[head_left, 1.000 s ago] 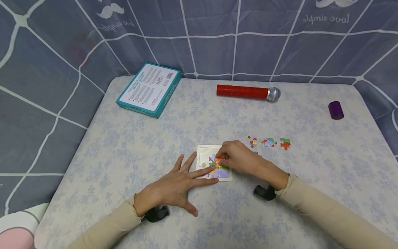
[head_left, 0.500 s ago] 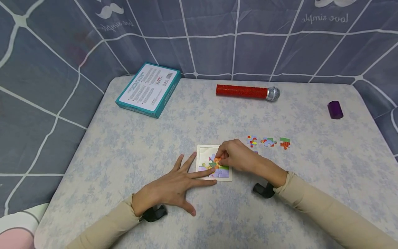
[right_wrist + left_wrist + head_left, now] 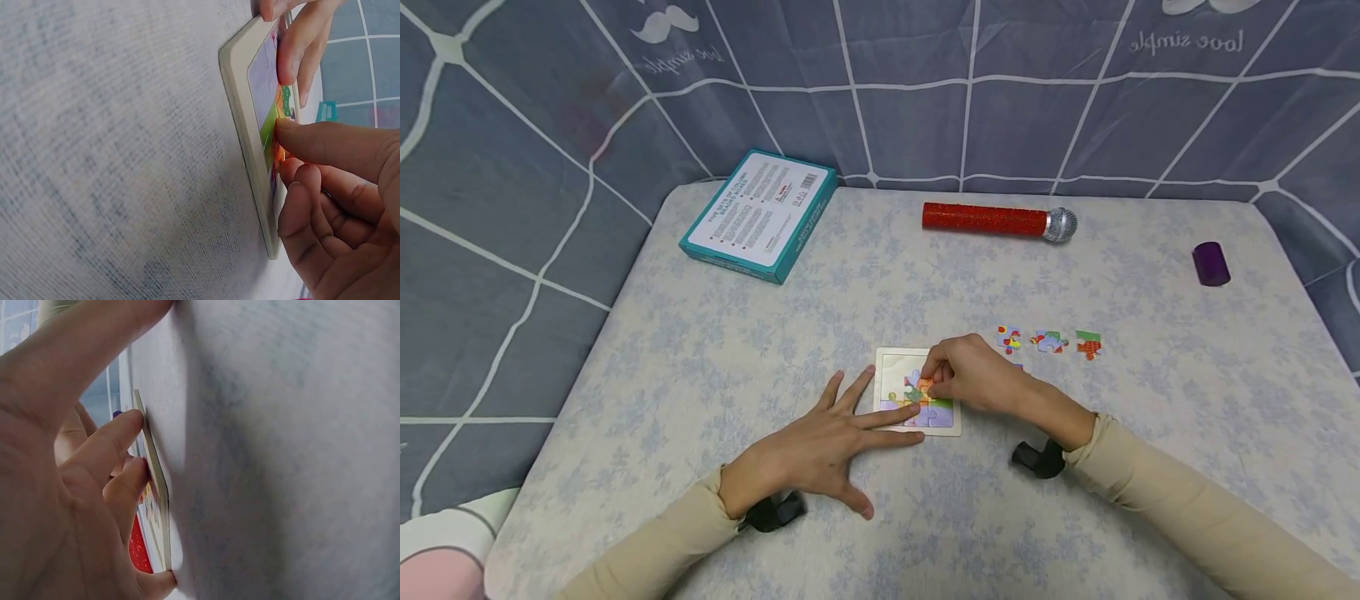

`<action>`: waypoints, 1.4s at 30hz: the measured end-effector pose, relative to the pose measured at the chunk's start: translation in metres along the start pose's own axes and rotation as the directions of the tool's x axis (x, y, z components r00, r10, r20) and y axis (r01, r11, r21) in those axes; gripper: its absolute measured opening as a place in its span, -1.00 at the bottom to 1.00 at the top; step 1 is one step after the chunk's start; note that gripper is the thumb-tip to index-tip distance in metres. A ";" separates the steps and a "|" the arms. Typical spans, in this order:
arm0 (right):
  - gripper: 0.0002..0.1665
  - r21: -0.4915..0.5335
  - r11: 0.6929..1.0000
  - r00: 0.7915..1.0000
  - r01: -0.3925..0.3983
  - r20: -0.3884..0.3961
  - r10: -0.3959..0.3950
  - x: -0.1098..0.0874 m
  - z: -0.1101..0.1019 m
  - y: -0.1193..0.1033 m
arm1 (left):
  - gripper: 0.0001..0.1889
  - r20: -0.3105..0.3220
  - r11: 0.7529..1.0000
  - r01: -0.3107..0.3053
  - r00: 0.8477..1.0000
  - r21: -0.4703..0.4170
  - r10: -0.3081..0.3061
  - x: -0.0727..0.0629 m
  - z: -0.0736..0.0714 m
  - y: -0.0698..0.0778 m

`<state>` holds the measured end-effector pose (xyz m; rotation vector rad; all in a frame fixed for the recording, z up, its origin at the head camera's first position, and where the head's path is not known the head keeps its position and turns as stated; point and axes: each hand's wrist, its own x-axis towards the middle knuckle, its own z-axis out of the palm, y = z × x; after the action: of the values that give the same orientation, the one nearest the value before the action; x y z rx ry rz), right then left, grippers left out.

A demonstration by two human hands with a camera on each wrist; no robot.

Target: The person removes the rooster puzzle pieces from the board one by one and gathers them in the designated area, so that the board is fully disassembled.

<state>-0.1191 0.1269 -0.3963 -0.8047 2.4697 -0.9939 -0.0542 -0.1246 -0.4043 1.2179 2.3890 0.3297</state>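
Note:
A small white-framed jigsaw puzzle tray (image 3: 957,417) lies flat in front of me, its lower part filled with lilac, green and orange pieces. My left hand (image 3: 816,450) is spread with straight fingers; one presses on the filled pieces and others touch the tray's edge. At the tray's right side, my right hand (image 3: 981,379) pinches an orange puzzle piece (image 3: 926,387) between thumb and fingers, down against the picture. In the right wrist view, the thumb (image 3: 312,140) and curled fingers partly hide that piece. The left wrist view shows the tray (image 3: 164,506) edge-on under the fingertips.
Loose puzzle pieces (image 3: 1048,342) lie in a row right of the tray; another is partly hidden behind the right hand. Farther back are a teal box (image 3: 760,215), a red microphone (image 3: 985,220) and a purple cylinder (image 3: 1211,264). Grey-blue curtain surrounds the table.
Almost nothing differs. Over the last second, my right hand shifts very slightly at the orange piece, and the left hand stays on the tray.

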 end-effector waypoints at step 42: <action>-0.89 0.152 0.985 0.994 -0.084 -0.049 0.092 -0.002 0.005 0.007 | 0.07 0.009 0.998 -0.036 0.999 -0.045 0.036 -0.001 -0.001 -0.003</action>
<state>-0.1174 0.1301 -0.4049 -0.6222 2.4195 -1.1679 -0.0564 -0.1271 -0.4046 1.2410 2.3409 0.3854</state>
